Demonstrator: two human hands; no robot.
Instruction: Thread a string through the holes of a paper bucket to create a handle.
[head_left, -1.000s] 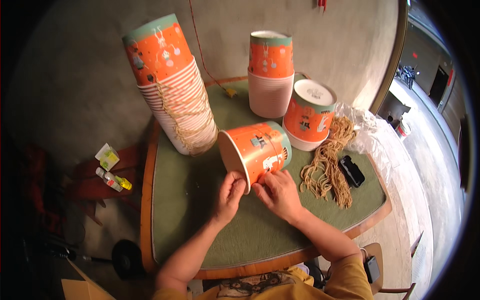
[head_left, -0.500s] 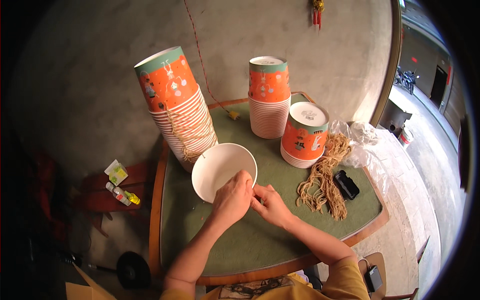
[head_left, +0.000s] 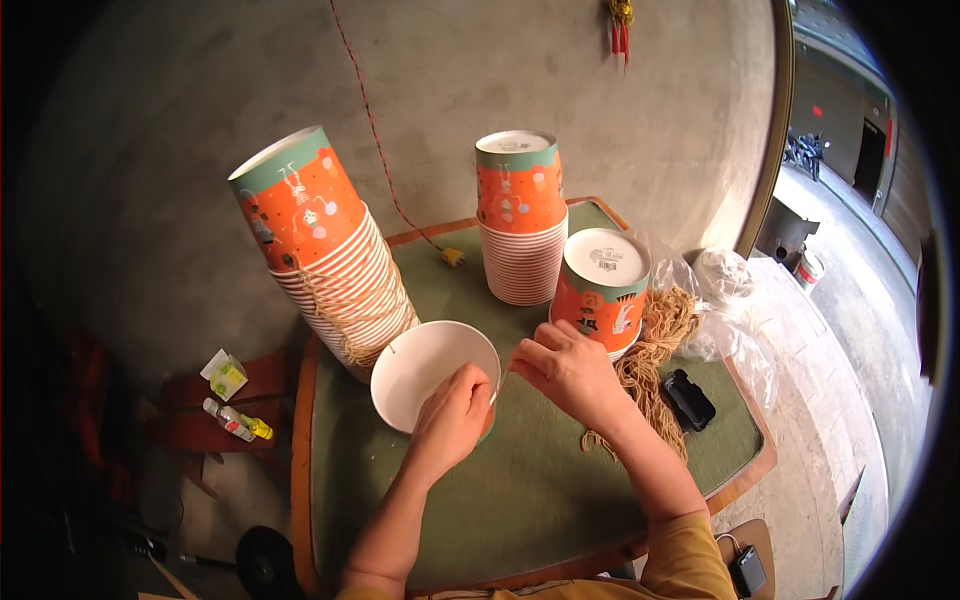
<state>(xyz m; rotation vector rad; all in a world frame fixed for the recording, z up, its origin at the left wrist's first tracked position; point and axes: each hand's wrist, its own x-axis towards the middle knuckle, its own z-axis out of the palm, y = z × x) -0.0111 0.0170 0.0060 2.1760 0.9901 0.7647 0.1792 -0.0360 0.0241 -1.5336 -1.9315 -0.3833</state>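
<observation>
The left hand (head_left: pixel 453 415) has its grip clamped on the right side of a paper tub (head_left: pixel 425 375), the fingers inside the rim. The right hand (head_left: pixel 575 375) is apart from it, just right of the rim, with thumb and fingertips drawn together; whether a strand lies between them, I cannot tell. The tub is tilted above the near half of the table (head_left: pixel 470 525), its white inside facing up toward the person, and a short brown strand shows at the left of its rim.

Right behind the left side of the tub, a tall stack of tubs (head_left: pixel 320 245) leans leftward, its top one orange with a green band, and tan string (head_left: pixel 345 305) wound around the white rims. Farther back, an upright stack (head_left: pixel 522 220) of the same tubs stands upside down. A shorter stack (head_left: pixel 605 265) stands beside it, partly hidden by the right hand. A bundle of tan string (head_left: pixel 668 320) trails along its right side, next to an open black case (head_left: pixel 688 400) and a clear plastic bag (head_left: pixel 735 335).

At the table's back edge lies a yellow plug (head_left: pixel 453 257) on a red cord. Left of the table, a carton (head_left: pixel 225 375) and two bottles (head_left: pixel 238 420) rest on a reddish bench (head_left: pixel 255 375).
</observation>
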